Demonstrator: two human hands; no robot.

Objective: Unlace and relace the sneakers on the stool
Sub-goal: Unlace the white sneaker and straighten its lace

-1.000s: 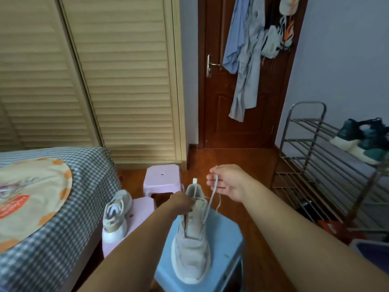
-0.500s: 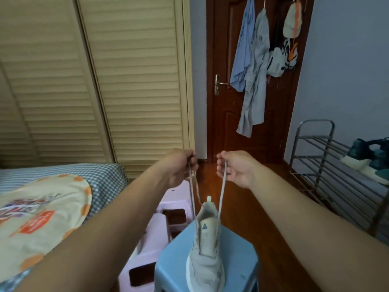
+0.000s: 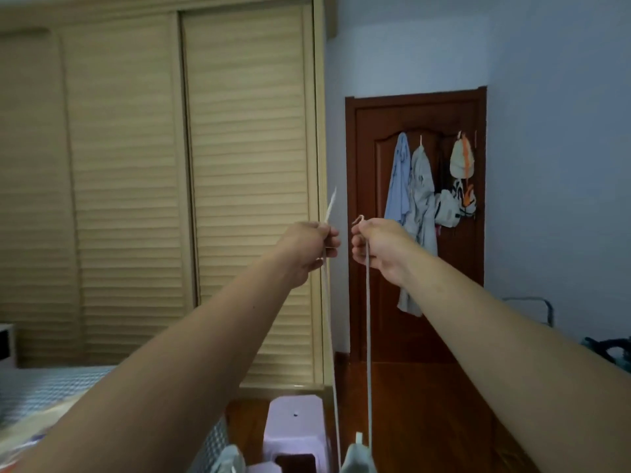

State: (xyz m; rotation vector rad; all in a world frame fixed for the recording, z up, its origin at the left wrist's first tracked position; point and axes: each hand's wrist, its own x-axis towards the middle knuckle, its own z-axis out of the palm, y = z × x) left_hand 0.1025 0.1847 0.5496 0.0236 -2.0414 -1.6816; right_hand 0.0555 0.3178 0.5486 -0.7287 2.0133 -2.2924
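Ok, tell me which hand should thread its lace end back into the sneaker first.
Left, probably. The left hand pinches its lace with the stiff tip free above the fingers; the right hand's end is curled at the fist.

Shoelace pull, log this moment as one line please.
step: pulling lace taut | left hand: grips lace end | right hand: grips other end | shoelace: two strands up from sneaker

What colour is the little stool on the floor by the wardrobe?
The small plastic stool is pale lilac-purple, with a dark dot on its seat. The head view, the only one, shows it.
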